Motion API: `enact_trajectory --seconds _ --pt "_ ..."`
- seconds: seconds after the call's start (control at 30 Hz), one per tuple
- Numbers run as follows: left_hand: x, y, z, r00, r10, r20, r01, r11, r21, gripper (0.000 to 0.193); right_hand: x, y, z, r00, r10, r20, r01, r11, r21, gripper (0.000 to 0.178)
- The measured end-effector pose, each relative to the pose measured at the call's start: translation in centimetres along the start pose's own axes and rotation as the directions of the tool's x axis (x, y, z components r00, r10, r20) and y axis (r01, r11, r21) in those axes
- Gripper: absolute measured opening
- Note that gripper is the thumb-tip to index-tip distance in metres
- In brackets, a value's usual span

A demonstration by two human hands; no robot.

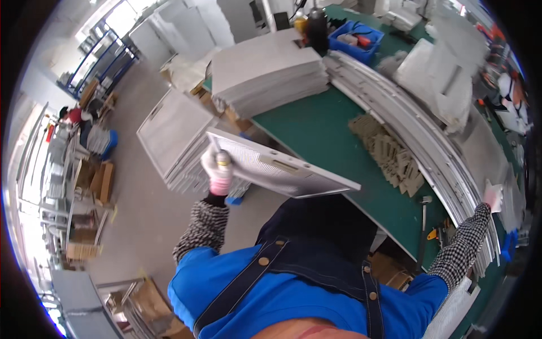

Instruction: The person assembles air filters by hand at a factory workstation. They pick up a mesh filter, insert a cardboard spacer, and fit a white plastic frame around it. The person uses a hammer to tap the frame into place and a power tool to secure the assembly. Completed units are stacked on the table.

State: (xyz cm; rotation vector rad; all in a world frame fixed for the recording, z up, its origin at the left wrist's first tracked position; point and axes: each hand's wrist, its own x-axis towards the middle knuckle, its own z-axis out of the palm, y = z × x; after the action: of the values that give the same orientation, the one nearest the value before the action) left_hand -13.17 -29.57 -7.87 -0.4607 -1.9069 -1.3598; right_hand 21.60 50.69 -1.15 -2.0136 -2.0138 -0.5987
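Note:
My left hand (219, 172), in a white and pink glove, is closed at the left end of a metal-framed mesh panel (282, 164). The panel is tilted, held off the table in front of my apron. A small round object with a yellowish band (223, 158) shows at the same hand; its kind is blurred. Far to the right, my right hand (493, 196), also gloved, reaches past a bundle of long metal strips (418, 124). Its fingers are too unclear to read. A hammer (424, 226) lies at the table edge near my right forearm.
On the green table (305, 124) lie many small grey-brown pieces (389, 152). A tall stack of grey sheets (265, 73) and a blue bin (355, 42) stand at the back. Left of the table is a stack of framed panels (178, 135). Another person (76, 116) is at far left.

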Motion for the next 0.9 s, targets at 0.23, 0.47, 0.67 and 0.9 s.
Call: enact_trajectory --seconds 0.23,0.47,0.67,0.9 --pt "-5.8 0.3 1.1 0.981 -0.176 0.084 0.193 0.945 -0.266 0.071 2.3 1.0 -1.2 0.987 -0.151 0.046 0.150 0.988 0.034 0.048" --pt "-5.5 -0.8 -0.1 0.984 -0.129 0.126 0.168 0.909 -0.382 0.062 1.6 -2.6 -5.0 0.814 -0.380 -0.439 0.345 0.925 -0.160 0.059" --pt "1.4 1.3 -2.2 0.967 -0.166 -0.194 0.151 0.985 -0.086 0.039 8.7 3.7 5.4 0.975 -0.202 -0.096 0.217 0.960 0.178 0.083" --pt "21.2 -3.6 -20.0 0.873 -0.373 -0.315 0.434 0.888 0.151 0.036 6.0 4.2 6.4 0.962 -0.175 0.211 0.050 0.869 0.491 0.078"
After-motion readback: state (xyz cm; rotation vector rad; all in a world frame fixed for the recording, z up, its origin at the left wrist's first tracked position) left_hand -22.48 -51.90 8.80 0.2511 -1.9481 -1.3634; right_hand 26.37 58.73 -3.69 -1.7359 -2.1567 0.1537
